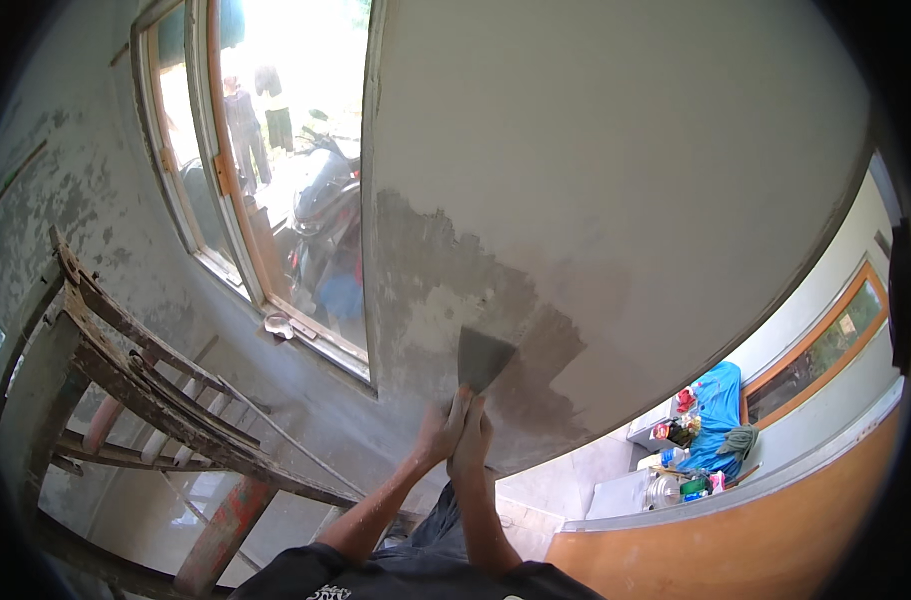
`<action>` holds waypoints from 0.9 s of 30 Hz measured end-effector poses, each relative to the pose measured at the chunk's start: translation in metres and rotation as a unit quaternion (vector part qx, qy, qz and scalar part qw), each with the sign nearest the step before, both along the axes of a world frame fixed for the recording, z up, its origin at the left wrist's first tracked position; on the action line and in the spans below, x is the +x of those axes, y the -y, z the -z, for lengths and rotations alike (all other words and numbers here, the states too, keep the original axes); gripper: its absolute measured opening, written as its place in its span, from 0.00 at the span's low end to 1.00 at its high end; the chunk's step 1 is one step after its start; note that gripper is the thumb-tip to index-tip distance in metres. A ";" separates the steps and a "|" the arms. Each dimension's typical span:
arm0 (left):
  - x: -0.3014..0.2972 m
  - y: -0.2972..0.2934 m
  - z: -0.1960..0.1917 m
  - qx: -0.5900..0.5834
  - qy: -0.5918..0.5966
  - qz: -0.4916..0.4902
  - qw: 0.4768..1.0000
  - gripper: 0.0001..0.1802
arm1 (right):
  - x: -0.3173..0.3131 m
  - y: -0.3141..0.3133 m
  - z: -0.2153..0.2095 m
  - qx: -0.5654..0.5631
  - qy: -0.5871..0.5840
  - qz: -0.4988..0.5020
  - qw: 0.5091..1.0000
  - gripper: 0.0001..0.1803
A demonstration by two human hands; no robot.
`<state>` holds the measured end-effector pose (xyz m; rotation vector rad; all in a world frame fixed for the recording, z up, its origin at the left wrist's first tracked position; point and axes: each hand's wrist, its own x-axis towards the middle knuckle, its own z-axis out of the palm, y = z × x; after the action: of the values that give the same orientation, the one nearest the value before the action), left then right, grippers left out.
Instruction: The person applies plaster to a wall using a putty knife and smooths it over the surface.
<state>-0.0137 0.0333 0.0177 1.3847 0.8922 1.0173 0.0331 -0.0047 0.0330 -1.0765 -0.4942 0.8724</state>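
Observation:
Both of my hands are closed together around the handle of a wide scraper [484,358], which they mostly hide. My left hand [437,432] and my right hand [470,440] press side by side, with pale dust or paste on the skin. The scraper's broad grey blade points up and lies against the plastered wall [616,150]. Around the blade, a darker, rough-edged patch [446,250] spreads beside the window, with lighter blotches within it. Above and to the right, the wall surface looks smooth and pale grey.
A worn, paint-stained ladder-like frame [166,375] stands close on the left. Left of the patch is a window [369,200], with a small white object [278,325] on its sill and a motorcycle [321,185] outside. Blue cloth [716,400] and jars [664,490] sit at right.

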 end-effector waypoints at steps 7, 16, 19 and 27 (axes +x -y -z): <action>0.002 0.002 0.002 -0.056 0.004 -0.010 0.998 0.27 | 0.000 0.003 -0.002 0.007 -0.024 -0.030 0.999 0.23; -0.006 0.021 0.001 -0.024 -0.086 -0.002 0.996 0.28 | -0.010 0.015 0.012 -0.034 -0.101 0.034 0.994 0.24; -0.004 0.013 -0.015 -0.042 -0.017 0.009 0.999 0.28 | -0.008 0.008 0.000 -0.014 -0.057 0.016 0.998 0.24; -0.015 0.000 -0.043 0.014 -0.037 0.032 0.999 0.24 | -0.011 -0.003 -0.021 0.029 -0.033 -0.008 0.999 0.24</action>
<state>-0.0290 0.0333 0.0612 1.4734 0.8860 0.9370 0.0223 -0.0012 0.0540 -0.9878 -0.4701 0.8994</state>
